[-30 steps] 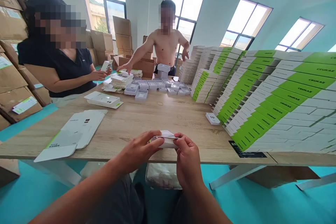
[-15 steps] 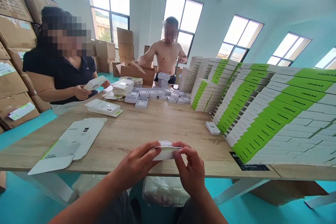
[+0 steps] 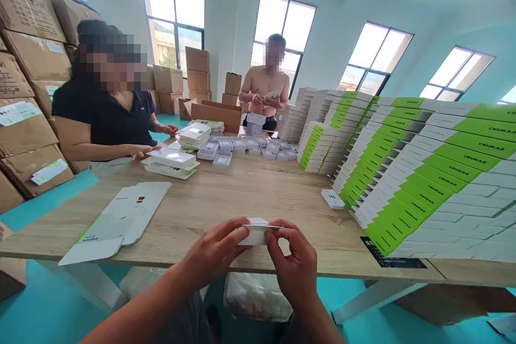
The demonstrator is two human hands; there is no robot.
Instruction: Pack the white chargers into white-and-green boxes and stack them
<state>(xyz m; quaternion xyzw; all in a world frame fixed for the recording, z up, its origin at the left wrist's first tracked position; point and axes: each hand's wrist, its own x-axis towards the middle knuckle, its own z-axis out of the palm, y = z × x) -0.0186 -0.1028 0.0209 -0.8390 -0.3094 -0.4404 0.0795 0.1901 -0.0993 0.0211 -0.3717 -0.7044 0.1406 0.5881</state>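
1. A small white cardboard box is between the two hands, just over the near edge of a light wood table.
2. The left hand is closed on the left end of this box, and its bent fingers press against it.
3. The right hand grasps the right end, and its fingertips pinch the box. Neither hand is released.
4. The fingers hide both ends of the box, so only the middle and a thin top edge can be seen. I cannot tell if the box is closed or what is inside.
5. Far to the left of the fingers, flat white carton blanks with green edges lie on the table.
6. To the right of the fingers, one small white box lies beside long stacked rows of white boxes with green bands. The right edge of the view cuts these rows off.
7. Ahead of the fingers, a co-worker in a black shirt has one hand near white boxes. Further away, a bare-chested co-worker holds a small white piece with both hands.
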